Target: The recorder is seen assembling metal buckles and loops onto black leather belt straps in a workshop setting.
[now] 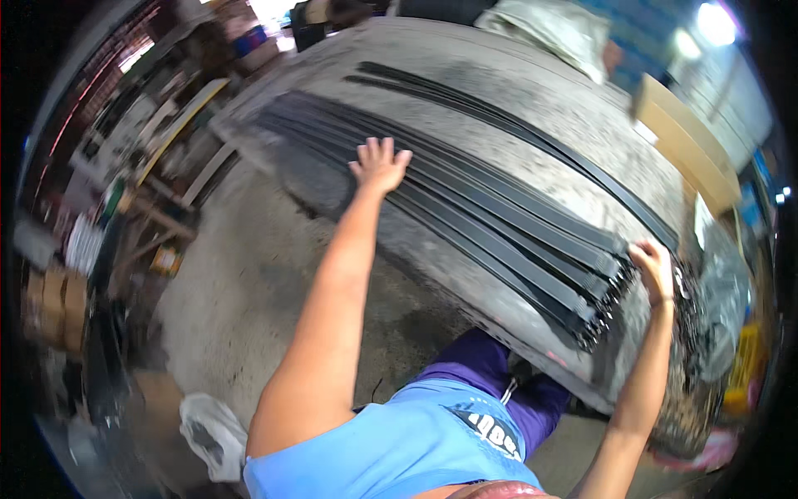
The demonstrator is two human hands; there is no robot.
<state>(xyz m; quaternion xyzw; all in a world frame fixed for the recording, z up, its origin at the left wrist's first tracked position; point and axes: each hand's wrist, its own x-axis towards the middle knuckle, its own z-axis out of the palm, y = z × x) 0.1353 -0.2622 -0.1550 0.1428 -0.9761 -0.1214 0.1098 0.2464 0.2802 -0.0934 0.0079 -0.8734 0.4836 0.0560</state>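
Many long black belts [490,200] lie side by side across the table, their metal buckles [597,320] bunched at the right end. My left hand [381,169] rests on the belts toward their far left part, fingers spread and palm down. At the buckle end, my right hand [654,268] has its fingers curled in around the end of a belt; the exact grip is partly hidden. Farther back, a separate narrow group of black belts [540,140] runs apart from the main row and bends down toward the right edge.
The grey, scuffed table [490,83] carries a pale sack [549,33] at its far side. A cardboard box [686,141] and a clear plastic bag [723,299] stand at the right. Cluttered benches with a yellow-edged board [184,129] are at the left, and a white bag [214,432] lies below.
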